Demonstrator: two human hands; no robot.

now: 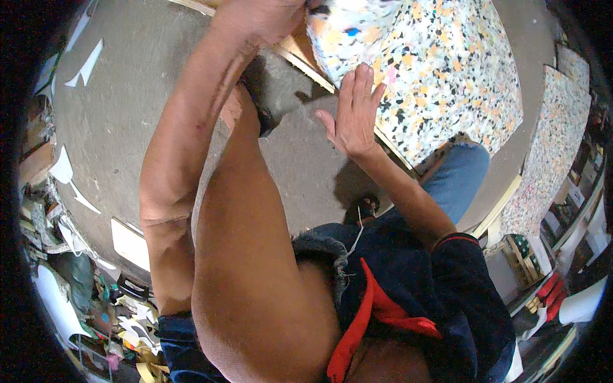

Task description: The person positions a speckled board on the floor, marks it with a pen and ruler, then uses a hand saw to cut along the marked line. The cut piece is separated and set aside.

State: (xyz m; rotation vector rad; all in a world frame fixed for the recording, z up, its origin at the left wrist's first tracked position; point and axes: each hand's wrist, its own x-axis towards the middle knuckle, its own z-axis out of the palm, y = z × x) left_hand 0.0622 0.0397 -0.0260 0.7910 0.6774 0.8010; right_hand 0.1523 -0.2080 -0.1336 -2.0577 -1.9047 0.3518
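A large speckled foam sheet (447, 76), white with orange and black flecks, lies at the top right; its left part bulges up near my left hand. My right hand (357, 118) is open, its stretched fingers resting at the sheet's near edge with the thumb apart. My left hand (274, 19) reaches to the top edge of the view beside the sheet's raised left part. Its fingers are mostly cut off or hidden, so what they hold does not show. Beneath the sheet runs the pale edge of a wooden board (306, 69).
My bare knee (249, 210) rises between my arms. Other speckled foam pieces (549, 140) lie at the far right. White scraps (86, 64) lie on the grey floor (115, 121) at the left, and a heap of mixed offcuts (137, 329) fills the lower left.
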